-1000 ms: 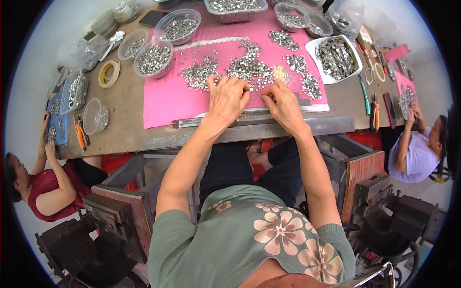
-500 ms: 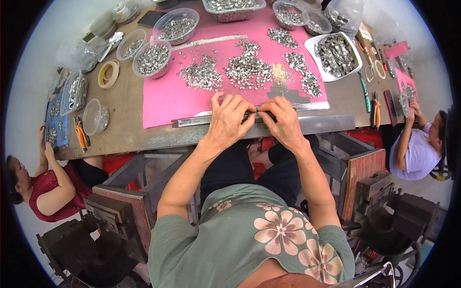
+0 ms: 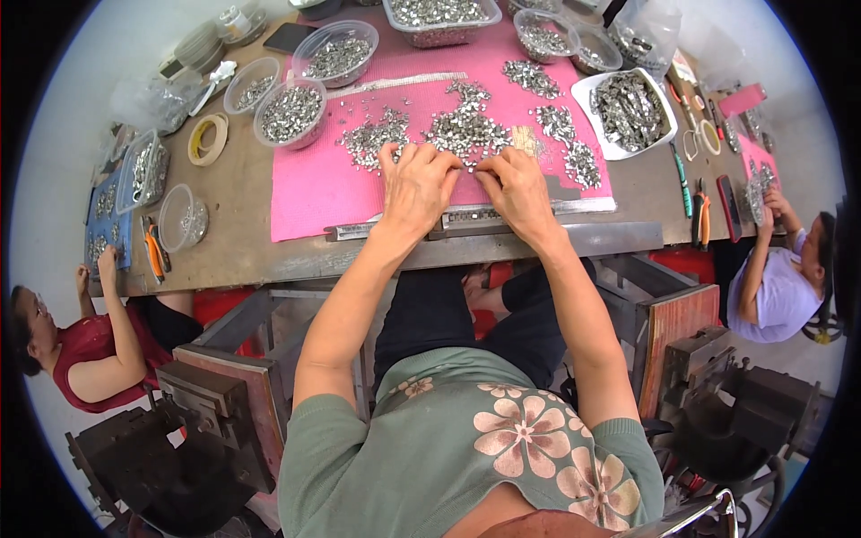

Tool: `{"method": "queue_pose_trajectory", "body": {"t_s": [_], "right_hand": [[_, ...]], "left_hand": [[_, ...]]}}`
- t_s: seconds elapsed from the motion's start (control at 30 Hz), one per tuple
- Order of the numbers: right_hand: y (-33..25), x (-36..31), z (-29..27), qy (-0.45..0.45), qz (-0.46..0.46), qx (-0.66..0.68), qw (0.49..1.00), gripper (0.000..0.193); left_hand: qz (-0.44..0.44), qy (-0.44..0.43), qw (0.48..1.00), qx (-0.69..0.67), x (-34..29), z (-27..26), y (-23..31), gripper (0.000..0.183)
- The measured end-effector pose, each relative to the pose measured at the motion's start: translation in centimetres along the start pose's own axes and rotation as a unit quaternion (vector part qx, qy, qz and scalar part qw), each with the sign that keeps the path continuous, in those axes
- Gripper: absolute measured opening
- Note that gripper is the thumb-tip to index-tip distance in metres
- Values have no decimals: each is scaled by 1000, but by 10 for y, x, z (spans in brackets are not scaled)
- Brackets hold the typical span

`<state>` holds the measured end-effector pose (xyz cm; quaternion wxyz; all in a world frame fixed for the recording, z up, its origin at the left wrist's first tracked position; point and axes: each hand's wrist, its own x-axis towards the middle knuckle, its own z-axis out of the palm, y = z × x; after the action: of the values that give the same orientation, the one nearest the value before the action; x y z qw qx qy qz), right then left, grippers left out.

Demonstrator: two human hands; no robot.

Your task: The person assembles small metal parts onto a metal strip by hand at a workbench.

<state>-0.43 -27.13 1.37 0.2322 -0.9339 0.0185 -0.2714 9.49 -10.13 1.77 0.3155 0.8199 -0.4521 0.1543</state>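
Both hands reach over a pink ribbed mat [image 3: 332, 197] to the near edge of a heap of small shiny metal pieces [image 3: 466, 130]. Thumb and fingers of my left hand [image 3: 417, 190] are drawn together at the heap's lower edge. Opposite it, my right hand [image 3: 520, 193] pinches in the same way, its fingertips close to the left ones. Whatever lies between the fingertips is too small to make out. Below the hands, a long narrow metal rail [image 3: 471, 218] lies along the table's front edge, with small pieces visible in its middle part.
Clear round tubs [image 3: 291, 112] of metal pieces stand at the back left. A white dish [image 3: 628, 112] of darker strips is at the right. Tape [image 3: 208, 139], orange-handled pliers [image 3: 155, 254] and more pliers [image 3: 701, 218] lie at the sides. One person sits on each side.
Both hands have moved away from the metal rail, farther onto the mat to the heap's near edge. The rail's middle, covered before, now shows between my wrists.
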Motion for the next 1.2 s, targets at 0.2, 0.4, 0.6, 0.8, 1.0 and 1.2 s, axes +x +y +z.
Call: {"method": "queue_pose_trajectory", "body": {"t_s": [0.2,0.4,0.6,0.8,1.0,1.2], "right_hand": [[-7,-1,-12,-7,-15,21,1000,9],[-24,-32,-38,-42,15,94,995,9],[-26,-42,-36,-10,-12,72,997,10],[-7,-28,-32,6,34,72,997,11],[10,-3,-20,-6,36,-21,999,12],[-4,-18,-34,-21,7,-4,1000,9]], "left_hand": [[38,-5,999,20,6,1,-6,11],[42,-17,999,4,2,-4,-3,11],[36,-31,999,-13,-2,-4,0,8],[2,-47,997,-65,-3,-7,-7,6],[-18,-59,995,-72,-1,-11,-2,9],[-15,-62,996,-69,-4,-9,-4,10]]}}
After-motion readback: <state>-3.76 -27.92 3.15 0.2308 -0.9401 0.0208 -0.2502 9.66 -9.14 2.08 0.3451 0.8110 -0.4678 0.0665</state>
